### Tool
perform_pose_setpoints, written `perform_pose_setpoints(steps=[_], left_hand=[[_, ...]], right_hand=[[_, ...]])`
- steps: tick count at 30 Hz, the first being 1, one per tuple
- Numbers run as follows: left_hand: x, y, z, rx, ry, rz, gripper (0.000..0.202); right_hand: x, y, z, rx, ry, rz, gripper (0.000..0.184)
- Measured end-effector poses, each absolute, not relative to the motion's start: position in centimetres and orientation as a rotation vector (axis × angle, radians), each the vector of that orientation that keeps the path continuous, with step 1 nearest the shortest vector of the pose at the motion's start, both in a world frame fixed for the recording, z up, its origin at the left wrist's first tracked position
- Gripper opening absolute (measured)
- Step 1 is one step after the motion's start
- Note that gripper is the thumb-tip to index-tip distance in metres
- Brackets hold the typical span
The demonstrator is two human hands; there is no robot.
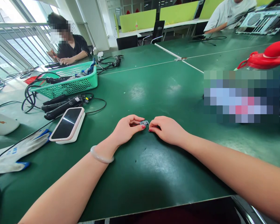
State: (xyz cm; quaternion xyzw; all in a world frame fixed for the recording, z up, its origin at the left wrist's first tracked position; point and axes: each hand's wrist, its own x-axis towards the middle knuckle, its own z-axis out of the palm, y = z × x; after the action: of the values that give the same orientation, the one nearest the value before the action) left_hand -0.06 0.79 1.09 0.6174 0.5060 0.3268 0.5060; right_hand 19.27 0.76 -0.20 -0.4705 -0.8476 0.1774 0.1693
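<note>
Between the thumb and fingers of my left hand (128, 128) is a small circuit board (144, 123), held just above the green table (158, 90). A pale bangle (102, 155) circles my left wrist. Close to the board's right end is my right hand (165, 128), its fingers curled and the thumb pressed toward the fingertips. Whether anything tiny sits in that pinch is too small to make out.
To the left lie a phone (67, 123) on a white box, a work glove (21, 151), black cabled devices (63, 105) and a green basket (70, 84). A red object (268, 59) is at right. Two people sit across, one beside a metal computer case (262, 20).
</note>
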Motion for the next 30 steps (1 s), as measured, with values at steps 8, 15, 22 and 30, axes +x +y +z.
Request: perform_pose_setpoints(steps=[8,15,22,30], left_hand=[[-0.3,1.0,0.7,1.547,1.205,0.761,0.032],[-0.2,1.0,0.8,1.516,1.22,0.777,0.03],[-0.3,1.0,0.6,1.515,1.235,0.782,0.032],[-0.4,1.1,0.3,1.554,1.22,0.756,0.032]], right_hand=[[19.0,1.2,-0.6,-1.336,-2.397,0.457,0.016],[19.3,0.4,-0.1,-1.225,-2.471,0.461,0.02],[20.2,0.5,0.1,-1.225,-2.484,0.508,0.013],[21.0,0.8,0.3,-1.357,-2.498,0.428,0.012]])
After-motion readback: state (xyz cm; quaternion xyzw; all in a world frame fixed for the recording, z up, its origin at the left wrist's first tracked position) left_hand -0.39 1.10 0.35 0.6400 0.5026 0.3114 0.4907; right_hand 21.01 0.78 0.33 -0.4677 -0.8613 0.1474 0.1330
